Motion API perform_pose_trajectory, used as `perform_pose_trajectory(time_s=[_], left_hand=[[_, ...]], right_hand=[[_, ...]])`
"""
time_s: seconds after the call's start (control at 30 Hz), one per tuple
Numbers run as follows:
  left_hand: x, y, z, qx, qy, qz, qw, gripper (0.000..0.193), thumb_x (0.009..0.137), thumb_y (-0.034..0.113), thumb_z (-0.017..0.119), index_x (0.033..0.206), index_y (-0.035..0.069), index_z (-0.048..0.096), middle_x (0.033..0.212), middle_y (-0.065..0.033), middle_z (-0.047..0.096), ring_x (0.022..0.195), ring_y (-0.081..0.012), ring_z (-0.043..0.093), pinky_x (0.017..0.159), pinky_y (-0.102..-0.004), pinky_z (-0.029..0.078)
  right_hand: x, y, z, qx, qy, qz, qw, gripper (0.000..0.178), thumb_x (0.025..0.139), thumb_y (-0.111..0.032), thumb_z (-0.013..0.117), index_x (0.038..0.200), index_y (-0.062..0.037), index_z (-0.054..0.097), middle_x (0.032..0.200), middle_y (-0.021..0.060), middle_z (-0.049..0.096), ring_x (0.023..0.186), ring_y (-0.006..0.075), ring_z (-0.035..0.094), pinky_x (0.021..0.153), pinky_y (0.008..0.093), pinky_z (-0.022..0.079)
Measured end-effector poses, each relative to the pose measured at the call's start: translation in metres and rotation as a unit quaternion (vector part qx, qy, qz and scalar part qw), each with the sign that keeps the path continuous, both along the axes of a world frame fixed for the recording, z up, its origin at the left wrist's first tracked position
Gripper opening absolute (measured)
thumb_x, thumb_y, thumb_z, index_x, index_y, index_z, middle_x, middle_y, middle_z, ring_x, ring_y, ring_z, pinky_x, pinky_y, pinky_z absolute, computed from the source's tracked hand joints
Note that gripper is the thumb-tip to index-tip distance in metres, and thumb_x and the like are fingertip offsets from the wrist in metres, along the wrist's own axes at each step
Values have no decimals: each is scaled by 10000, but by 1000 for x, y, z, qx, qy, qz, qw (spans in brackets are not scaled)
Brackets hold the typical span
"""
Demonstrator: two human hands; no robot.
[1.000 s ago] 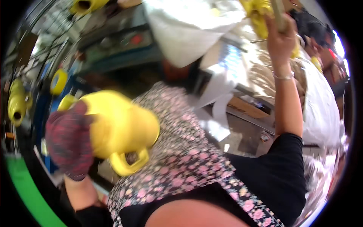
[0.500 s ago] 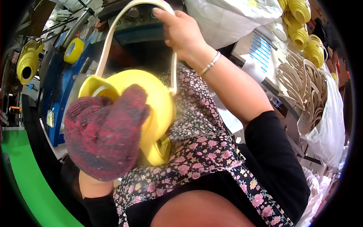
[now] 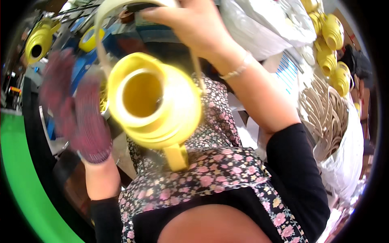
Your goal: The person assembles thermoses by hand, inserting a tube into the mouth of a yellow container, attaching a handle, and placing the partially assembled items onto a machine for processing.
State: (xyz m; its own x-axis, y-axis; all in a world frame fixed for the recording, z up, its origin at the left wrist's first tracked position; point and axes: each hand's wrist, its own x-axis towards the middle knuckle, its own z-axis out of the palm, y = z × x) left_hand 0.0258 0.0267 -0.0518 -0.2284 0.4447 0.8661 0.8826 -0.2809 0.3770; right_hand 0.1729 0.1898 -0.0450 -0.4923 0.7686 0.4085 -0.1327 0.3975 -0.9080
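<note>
A yellow plastic jug body [image 3: 178, 109] hangs in front of my floral apron, its round mouth tilted up toward me and a spout at the upper left. A loop-shaped cream handle [image 3: 101, 44] is attached to it, and my right hand [image 3: 198, 30] grips this handle near the top. My left hand [image 3: 83, 125], in a dark red knitted glove, is left of the jug, apart from it. Its fingers are stretched out, somewhat blurred by motion, with nothing seen in them. A side grip sticks out at the jug's lower edge.
Far left, another yellow jug body [image 3: 40, 42] lies near a yellow tape roll [image 3: 90, 39]. A green surface [image 3: 28, 174] curves along the left. On the right are a bundle of cream handles [image 3: 324, 117], white bags [image 3: 267, 24] and several yellow jug bodies [image 3: 333, 32].
My gloved left hand has let go of the jug and moved up and left, its fingers opening. The jug has turned, so its mouth now shows. My right hand keeps the handle, slightly higher.
</note>
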Motion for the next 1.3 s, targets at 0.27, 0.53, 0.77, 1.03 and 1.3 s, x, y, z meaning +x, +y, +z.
perform_pose_trajectory(time_s=[0.27,0.53,0.77,1.03,1.3], left_hand=[[-44,15,-72,-161,-636,-593,467,327,879,114,566,1174,-27,543,977,-128,647,822,-166,637,769,-277,536],[-25,7,-67,-175,-478,-361,781,154,777,47,687,928,28,659,1066,-117,610,972,-196,618,845,-315,520],[-6,5,-49,-47,-271,-298,914,281,816,4,630,1088,12,561,895,-80,614,789,-145,600,753,-276,505],[-40,43,-80,-258,-423,-204,844,309,876,203,608,1141,43,592,1048,-149,613,970,-290,601,881,-336,466],[1,30,-39,-231,-373,-173,882,233,881,197,589,1074,71,623,1106,-153,584,958,-267,609,823,-330,490]], right_hand=[[29,-42,-61,-370,129,67,917,103,923,-90,544,984,-9,555,832,54,618,703,115,604,629,244,514],[33,-42,-67,-471,125,94,868,104,937,-75,495,987,-6,555,867,91,630,729,165,627,658,281,543],[36,-48,-74,-184,263,182,929,329,968,-296,385,985,-2,533,1014,170,621,917,263,610,837,393,510],[27,-17,-61,-76,147,-30,986,358,984,-248,405,1265,-27,419,1230,152,505,1004,175,561,843,331,495],[48,-78,-20,73,31,51,996,836,642,-99,828,1322,-23,349,1188,130,544,1030,213,600,902,352,496]])
